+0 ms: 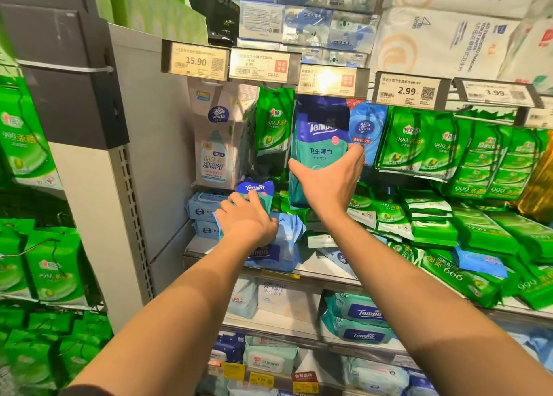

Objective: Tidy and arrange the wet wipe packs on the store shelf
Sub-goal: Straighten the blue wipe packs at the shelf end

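Right hand (329,180) grips the tall teal wipe pack (318,144), thumb and fingers round its middle, held upright under the price rail (329,81), I judge to hang it. Left hand (247,219) curls over a small teal pack (257,189) below that rail, probably steadying it. Loose green packs (431,225) lie heaped right of the tall pack

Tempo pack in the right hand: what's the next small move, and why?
Probably hang it on the hook under the price rail. The right hand holds the tall Tempo pack upright among the hanging packs, its top near the rail, while the left hand grips a small Tempo pack on the shelf below.
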Demonstrator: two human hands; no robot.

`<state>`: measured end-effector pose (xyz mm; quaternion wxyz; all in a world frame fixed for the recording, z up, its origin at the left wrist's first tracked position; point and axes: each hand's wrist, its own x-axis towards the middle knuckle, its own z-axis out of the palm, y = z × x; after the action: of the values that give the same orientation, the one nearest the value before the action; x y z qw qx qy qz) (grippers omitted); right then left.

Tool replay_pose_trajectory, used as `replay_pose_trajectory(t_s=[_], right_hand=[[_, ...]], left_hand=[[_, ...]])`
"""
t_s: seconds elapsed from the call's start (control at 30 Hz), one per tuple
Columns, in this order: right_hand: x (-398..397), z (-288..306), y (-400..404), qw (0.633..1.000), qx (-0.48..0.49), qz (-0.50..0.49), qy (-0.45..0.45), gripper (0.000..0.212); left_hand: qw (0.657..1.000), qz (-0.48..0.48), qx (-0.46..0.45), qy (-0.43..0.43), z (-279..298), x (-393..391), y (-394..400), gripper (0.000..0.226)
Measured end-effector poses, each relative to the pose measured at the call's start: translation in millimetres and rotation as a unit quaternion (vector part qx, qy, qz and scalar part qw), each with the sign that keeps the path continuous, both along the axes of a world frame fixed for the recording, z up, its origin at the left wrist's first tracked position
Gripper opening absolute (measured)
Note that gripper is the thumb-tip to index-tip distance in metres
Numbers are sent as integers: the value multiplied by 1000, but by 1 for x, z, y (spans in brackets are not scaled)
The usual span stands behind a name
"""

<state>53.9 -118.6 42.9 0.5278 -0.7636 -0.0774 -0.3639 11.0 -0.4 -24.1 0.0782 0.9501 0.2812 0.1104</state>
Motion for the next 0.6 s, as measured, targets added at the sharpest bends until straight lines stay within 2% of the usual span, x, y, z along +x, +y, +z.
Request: replay_pose_trajectory(t_s=[0.6], right_hand=[[17,1,3,999,-31,-13,43,86]], left_hand=[[1000,4,4,5,-1,0,-1,73]])
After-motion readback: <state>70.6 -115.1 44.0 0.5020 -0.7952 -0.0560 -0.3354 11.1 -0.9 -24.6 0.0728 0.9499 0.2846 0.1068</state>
